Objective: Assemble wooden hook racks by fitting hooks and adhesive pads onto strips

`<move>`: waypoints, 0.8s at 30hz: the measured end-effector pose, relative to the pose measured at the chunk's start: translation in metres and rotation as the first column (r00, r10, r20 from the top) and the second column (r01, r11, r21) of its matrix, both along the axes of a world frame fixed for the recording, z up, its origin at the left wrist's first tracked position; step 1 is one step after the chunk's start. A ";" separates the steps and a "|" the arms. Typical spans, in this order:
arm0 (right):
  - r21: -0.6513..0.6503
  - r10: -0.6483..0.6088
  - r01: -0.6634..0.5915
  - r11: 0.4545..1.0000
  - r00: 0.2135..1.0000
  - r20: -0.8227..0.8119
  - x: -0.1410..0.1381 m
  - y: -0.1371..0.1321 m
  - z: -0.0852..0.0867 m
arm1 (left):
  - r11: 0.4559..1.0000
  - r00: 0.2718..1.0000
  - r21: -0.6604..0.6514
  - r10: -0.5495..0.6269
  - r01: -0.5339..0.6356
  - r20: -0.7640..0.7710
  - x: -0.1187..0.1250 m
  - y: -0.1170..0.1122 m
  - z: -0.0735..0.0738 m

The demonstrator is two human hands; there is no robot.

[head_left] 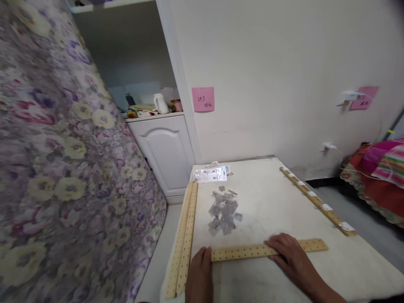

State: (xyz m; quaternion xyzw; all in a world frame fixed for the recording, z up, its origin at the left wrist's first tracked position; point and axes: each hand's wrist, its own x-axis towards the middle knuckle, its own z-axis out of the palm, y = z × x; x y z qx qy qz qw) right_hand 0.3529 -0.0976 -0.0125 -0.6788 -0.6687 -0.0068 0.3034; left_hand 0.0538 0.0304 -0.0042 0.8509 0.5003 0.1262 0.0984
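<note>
A wooden strip with rows of small holes [241, 252] lies crosswise near the front of the table. My left hand [199, 273] is closed at its left end, fingertips on the edge. Farther along, my right hand [290, 256] grips the strip with fingers over the far side and the thumb on the near side. Beyond it sits a loose pile of small clear plastic packets [224, 212]; what is inside them is too small to make out. Two more perforated wooden strips [184, 240] lie side by side along the table's left edge.
Another wooden strip [333, 218] with several white pieces on it runs along the right side of the white table [259, 198]. Clear plastic packaging [210, 174] lies at the back. A floral curtain [78, 168] hangs left, and a bed [378, 181] stands right.
</note>
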 end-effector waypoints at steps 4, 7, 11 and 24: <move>0.056 -0.007 0.009 0.998 0.999 -0.036 -0.003 -0.001 0.007 | 1.000 1.000 0.024 0.005 -0.004 -0.018 0.002 0.003 -0.008; 0.065 0.005 -0.002 0.998 0.999 -0.049 -0.004 -0.001 0.010 | 0.998 1.000 0.059 0.020 -0.020 -0.008 0.004 0.005 -0.012; 0.045 0.021 -0.019 0.999 0.999 -0.034 -0.001 0.000 0.007 | 0.994 0.999 0.107 0.038 -0.036 -0.020 0.006 0.004 -0.012; 0.069 0.006 0.000 0.998 0.997 -0.075 0.000 0.001 0.006 | 0.988 0.997 0.153 0.005 0.008 -0.081 0.005 0.002 -0.007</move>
